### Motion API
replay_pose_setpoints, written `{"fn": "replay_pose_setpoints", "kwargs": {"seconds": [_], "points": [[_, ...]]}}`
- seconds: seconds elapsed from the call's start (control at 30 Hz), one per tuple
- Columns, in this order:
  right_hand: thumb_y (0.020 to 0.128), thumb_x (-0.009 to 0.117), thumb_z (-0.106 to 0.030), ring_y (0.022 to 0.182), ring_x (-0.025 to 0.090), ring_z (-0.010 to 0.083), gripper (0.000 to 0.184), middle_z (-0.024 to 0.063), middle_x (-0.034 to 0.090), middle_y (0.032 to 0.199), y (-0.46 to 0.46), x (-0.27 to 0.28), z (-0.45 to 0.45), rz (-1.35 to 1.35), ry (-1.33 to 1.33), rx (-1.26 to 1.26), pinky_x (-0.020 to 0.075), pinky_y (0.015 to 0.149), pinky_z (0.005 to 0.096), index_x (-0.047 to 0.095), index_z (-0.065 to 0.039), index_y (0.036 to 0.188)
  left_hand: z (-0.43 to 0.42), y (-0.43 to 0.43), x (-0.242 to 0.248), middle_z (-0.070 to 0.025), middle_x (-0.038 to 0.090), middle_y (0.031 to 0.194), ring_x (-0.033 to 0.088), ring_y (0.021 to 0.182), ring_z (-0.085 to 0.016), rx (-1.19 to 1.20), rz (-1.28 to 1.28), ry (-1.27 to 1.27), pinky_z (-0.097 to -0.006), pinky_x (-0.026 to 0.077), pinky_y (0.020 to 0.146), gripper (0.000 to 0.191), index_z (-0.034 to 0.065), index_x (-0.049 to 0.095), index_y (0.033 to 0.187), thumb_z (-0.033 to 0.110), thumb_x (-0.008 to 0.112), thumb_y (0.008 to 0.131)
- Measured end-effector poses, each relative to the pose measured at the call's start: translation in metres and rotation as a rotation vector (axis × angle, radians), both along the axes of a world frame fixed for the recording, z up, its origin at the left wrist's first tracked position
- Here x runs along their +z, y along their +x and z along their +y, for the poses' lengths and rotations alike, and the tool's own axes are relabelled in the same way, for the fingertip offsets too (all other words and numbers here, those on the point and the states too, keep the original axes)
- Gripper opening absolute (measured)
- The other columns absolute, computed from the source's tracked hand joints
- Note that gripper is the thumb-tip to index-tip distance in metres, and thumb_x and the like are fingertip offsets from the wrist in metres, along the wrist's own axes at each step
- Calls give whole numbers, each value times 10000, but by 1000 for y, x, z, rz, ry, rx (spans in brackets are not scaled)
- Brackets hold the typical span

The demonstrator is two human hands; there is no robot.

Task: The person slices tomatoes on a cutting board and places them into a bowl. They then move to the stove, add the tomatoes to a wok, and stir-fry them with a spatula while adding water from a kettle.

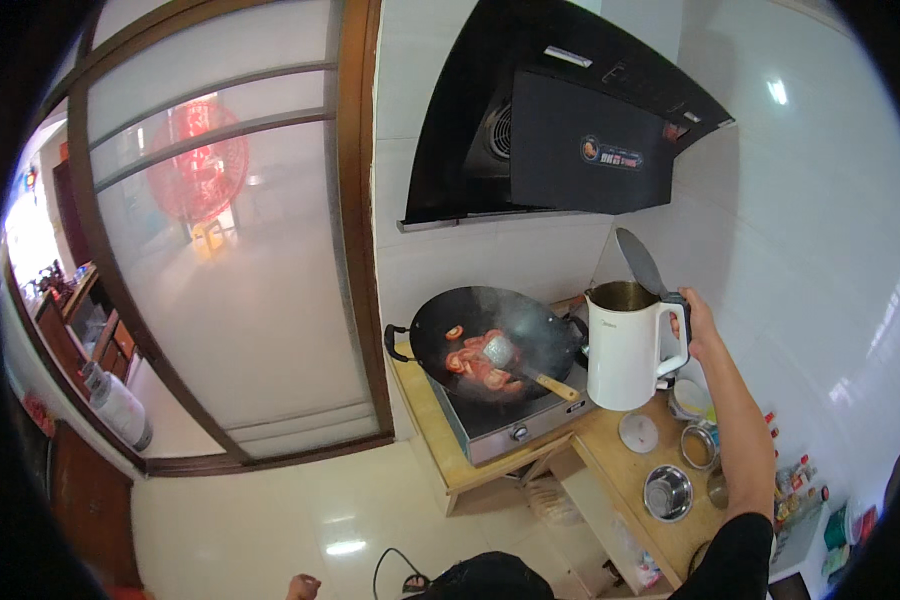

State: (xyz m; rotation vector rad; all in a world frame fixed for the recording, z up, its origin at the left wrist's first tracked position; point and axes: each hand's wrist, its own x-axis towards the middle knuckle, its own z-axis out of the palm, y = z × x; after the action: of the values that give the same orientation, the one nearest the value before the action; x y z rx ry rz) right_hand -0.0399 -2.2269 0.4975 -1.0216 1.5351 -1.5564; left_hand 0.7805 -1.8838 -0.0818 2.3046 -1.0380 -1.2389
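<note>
My right hand (pixel 696 322) is closed around the handle of a white electric kettle (pixel 621 352), held upright with its lid (pixel 640 259) flipped up, just right of the wok. A black two-handled wok (pixel 525 315) sits on the gas stove, with tomato pieces (pixel 474 361) and rising steam in it. A metal spatula (pixel 499 351) lies among the tomatoes, its wooden handle (pixel 557 388) resting over the wok's near rim. My left hand (pixel 304 587) hangs low at the bottom edge, away from the stove; its fingers look curled, and nothing shows in it.
On the wooden counter (pixel 607 442) stand a steel bowl (pixel 667 493), a round lid (pixel 638 433), several jars and bottles (pixel 799 480). A black range hood (pixel 570 142) hangs above the gas stove (pixel 495 442). At left is a frosted sliding door (pixel 217 315); a cable (pixel 382 559) lies on the floor.
</note>
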Motion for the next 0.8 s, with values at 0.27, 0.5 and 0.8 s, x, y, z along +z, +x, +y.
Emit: {"fn": "replay_pose_setpoints", "kwargs": {"seconds": [0.27,0.5,0.8], "points": [[938,659,-417,464,515,120,401,33,601,605,38,-6,23,157,122,-60,390,427,279,675,-63,750,-23,35,-22,-89,719,787,662,702,-197,60,124,-64,-354,550,618,243,38,740,995,230,751,847],[955,675,-422,462,501,121,463,49,588,594,60,-25,-9,308,260,-56,372,405,277,655,-28,714,48,39,-54,-148,725,833,655,730,-308,-490,-183,-257,-459,533,638,82,93,704,802,141,641,824],[934,688,-489,471,496,164,534,70,571,597,56,-38,-61,439,211,-91,385,440,336,635,-30,666,75,69,-40,-161,728,824,682,763,-287,-41,-21,51,-468,541,671,201,50,720,819,209,619,887]]}}
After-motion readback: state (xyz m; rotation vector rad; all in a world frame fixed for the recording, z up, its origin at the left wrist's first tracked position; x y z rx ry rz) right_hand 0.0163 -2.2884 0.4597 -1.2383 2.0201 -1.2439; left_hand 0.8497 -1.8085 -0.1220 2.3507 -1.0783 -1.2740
